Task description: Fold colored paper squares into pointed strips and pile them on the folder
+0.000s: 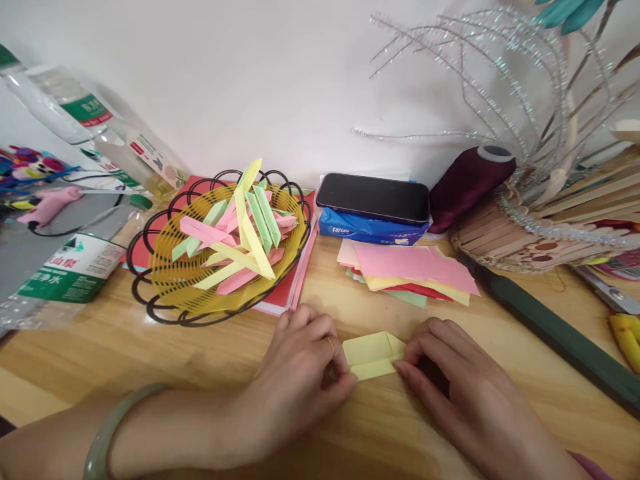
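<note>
Both forearms come in from the bottom edge, and between them a folded yellow paper (373, 355) lies flat on the wooden table (200, 360). On its left end rests the left hand (300, 373), fingers curled and thumb pressing down on the paper's edge; a ring sits on one finger and a pale green bangle (107, 427) circles the wrist. At the paper's right end the right hand (460, 387) has its fingertips pinching the corner against the table. Neither hand lifts the paper; both only press and pinch its ends.

Just behind the paper lies a loose stack of coloured sheets (415, 270), pink on top. Left of that stands a black wire basket (220, 247) with a yellow liner, full of folded paper strips (240, 233) in pink, green and yellow. Behind the sheets a dark phone (373, 197) lies on a blue tissue pack (365, 229), with a maroon thread spool (467, 183) beside it. Plastic water bottles (75, 267) lie at the far left.
</note>
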A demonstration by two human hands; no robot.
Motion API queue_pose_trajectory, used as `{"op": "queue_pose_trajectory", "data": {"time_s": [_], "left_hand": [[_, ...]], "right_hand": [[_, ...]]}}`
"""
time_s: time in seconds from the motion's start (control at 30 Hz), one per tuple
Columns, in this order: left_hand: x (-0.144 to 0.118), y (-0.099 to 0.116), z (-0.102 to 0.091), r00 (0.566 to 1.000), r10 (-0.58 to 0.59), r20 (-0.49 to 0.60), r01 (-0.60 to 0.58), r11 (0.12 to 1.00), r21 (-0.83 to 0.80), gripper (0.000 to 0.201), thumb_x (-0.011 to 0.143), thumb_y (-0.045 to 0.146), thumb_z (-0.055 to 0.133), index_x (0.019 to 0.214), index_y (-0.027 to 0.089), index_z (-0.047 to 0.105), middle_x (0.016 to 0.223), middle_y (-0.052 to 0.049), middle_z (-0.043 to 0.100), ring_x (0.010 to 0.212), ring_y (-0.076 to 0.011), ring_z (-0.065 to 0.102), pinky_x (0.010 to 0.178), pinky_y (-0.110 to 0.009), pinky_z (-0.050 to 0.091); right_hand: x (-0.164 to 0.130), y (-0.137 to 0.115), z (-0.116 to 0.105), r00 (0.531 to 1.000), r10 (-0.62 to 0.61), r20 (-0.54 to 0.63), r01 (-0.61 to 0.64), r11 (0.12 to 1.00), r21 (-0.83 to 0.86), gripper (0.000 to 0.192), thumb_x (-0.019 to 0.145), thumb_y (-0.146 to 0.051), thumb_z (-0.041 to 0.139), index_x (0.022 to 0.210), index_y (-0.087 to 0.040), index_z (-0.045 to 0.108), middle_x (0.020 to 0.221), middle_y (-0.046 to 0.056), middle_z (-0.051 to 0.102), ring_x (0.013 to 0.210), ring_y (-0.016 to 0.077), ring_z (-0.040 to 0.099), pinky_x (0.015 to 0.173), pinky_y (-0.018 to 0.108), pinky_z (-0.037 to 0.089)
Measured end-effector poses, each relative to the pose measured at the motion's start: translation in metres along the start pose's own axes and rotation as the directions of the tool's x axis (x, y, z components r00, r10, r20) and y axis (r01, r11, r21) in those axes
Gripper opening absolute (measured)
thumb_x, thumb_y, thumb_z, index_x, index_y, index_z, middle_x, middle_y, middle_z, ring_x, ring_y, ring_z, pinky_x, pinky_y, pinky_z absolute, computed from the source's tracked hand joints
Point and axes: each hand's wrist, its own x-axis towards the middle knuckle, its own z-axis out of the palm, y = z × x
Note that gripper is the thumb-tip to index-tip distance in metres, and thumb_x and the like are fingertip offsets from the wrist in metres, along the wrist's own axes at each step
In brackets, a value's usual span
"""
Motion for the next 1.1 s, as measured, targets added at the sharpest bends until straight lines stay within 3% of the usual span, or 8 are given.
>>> {"op": "queue_pose_trajectory", "data": {"time_s": [0.43,0.6,0.87,1.1], "left_hand": [[-0.0002,0.0009,-0.0047,0.999,-0.023,0.043,0.025,0.998,-0.064,0.015,0.07,0.019,0.074,0.065,0.018,0.059,0.076,0.003,0.055,0.086,-0.0172,0.043,0.077,-0.032,0.029],[-0.0005,0.001,-0.005,1.0,-0.023,0.019,0.025,0.994,-0.106,0.018,0.08,0.022,0.064,0.064,0.017,0.057,0.075,0.002,0.053,0.084,-0.0158,0.042,0.075,-0.031,0.03],[0.0019,0.0044,0.0001,0.998,-0.045,-0.036,0.045,0.999,-0.015,0.015,0.071,0.011,0.063,0.059,0.017,0.058,0.07,0.002,0.053,0.082,-0.016,0.043,0.074,-0.031,0.031],[0.0005,0.0038,-0.0001,1.0,-0.019,-0.022,0.019,1.0,0.01,0.013,0.068,0.01,0.063,0.06,0.018,0.057,0.073,0.002,0.053,0.082,-0.0169,0.043,0.073,-0.031,0.032]], "right_hand": [[-0.0026,0.0027,0.0024,0.999,0.03,0.022,-0.03,0.999,-0.016,0.016,0.087,-0.023,0.045,0.071,-0.021,0.045,0.074,0.002,0.049,0.071,0.0178,0.047,0.061,0.031,0.04],[-0.0017,0.0025,0.0035,1.0,0.023,0.02,-0.022,1.0,-0.02,0.016,0.086,-0.024,0.045,0.07,-0.021,0.046,0.074,0.002,0.049,0.071,0.0177,0.047,0.061,0.031,0.04],[-0.0014,0.0003,0.002,0.999,0.037,0.026,-0.037,0.999,-0.027,0.018,0.087,-0.025,0.044,0.07,-0.021,0.045,0.073,0.003,0.049,0.069,0.0173,0.047,0.06,0.031,0.04],[-0.0011,0.0,0.0021,0.999,0.026,0.027,-0.025,0.999,-0.041,0.016,0.086,-0.025,0.046,0.07,-0.021,0.045,0.072,0.003,0.049,0.068,0.0172,0.046,0.059,0.032,0.041]]}}
